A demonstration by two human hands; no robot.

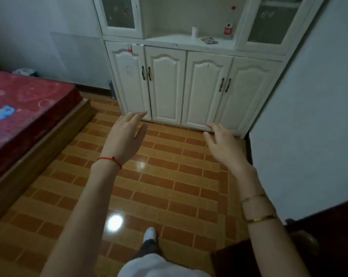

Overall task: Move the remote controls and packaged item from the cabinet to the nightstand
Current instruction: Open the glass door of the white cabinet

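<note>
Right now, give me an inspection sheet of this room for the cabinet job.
Surface: white cabinet has an open shelf above four shut lower doors.
Job's things: a flat packaged item lies on the shelf; no remote controls can be made out.
Clutter: white cylinder and red-labelled bottle stand on the shelf.
Grippers: left hand and right hand are both empty, fingers spread, held out over the floor and short of the cabinet.
Cables: nothing seen.
Surroundings: red mattress at left with a blue object on it; glossy tiled floor; wall at right.
</note>
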